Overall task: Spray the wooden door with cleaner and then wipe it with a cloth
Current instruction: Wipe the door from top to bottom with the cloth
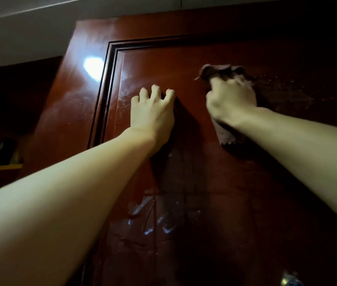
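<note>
Right hand (pixel 230 100) fingers clamped on brown cloth (pixel 227 137) against wooden door (pixel 184 58); left hand (pixel 153 112) beside cloth, fingers apart, touching door.

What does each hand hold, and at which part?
The right hand grips a brown cloth around its middle, against the door. The left hand holds nothing; its fingertips touch the door.

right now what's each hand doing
Left hand: holds nothing, fingertips bent against the wooden door.
Right hand: grips the brown cloth on the door.
</note>
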`<move>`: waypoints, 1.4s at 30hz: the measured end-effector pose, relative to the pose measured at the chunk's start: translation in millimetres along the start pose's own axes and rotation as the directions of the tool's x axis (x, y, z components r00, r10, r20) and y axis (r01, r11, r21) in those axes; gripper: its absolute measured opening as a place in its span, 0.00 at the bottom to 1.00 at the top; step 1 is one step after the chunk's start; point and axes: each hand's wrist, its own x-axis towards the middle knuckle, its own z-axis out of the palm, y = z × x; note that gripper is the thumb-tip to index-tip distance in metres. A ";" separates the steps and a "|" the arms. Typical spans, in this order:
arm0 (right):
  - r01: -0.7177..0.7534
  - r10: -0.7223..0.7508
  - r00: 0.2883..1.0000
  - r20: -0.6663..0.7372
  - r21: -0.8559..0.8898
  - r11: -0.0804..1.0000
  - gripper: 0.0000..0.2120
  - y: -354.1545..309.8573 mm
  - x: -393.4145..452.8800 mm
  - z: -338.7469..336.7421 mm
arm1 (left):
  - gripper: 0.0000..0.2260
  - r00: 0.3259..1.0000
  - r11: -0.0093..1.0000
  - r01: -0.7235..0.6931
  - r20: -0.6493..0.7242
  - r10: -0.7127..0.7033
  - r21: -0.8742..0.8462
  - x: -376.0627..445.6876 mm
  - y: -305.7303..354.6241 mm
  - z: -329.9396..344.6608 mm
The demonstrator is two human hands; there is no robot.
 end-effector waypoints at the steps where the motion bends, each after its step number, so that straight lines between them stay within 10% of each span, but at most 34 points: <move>1: 0.062 -0.062 0.998 0.021 0.000 0.998 0.22 -10.4 0.8 3.3 | 0.23 1.000 1.000 -0.001 -0.009 0.002 0.007 0.7 0.7 -0.4; 6: 0.301 -0.302 0.953 0.029 0.045 0.953 0.21 -39.0 12.9 20.6 | 0.21 0.998 0.998 0.046 -0.028 -0.047 -0.036 5.2 8.6 -4.7; 16: -0.123 0.122 0.992 -0.028 -0.051 0.991 0.20 80.7 10.0 -10.2 | 0.23 0.999 0.989 0.044 0.037 -0.039 -0.141 28.0 69.8 -4.0; 24: 0.181 -0.181 0.983 0.025 0.023 0.983 0.22 46.0 11.7 2.9 | 0.18 0.998 0.989 0.062 -0.003 -0.063 -0.136 37.0 76.9 -10.7; 35: -0.160 0.158 0.987 -0.037 -0.066 0.985 0.19 147.5 -6.6 -27.9 | 0.21 0.998 0.995 0.012 -0.061 -0.018 -0.101 39.1 102.4 -12.0; 42: 0.178 -0.179 0.982 0.058 0.009 0.984 0.23 82.8 -5.3 -7.7 | 0.23 0.998 0.989 0.051 -0.035 -0.057 -0.142 36.3 108.1 -8.7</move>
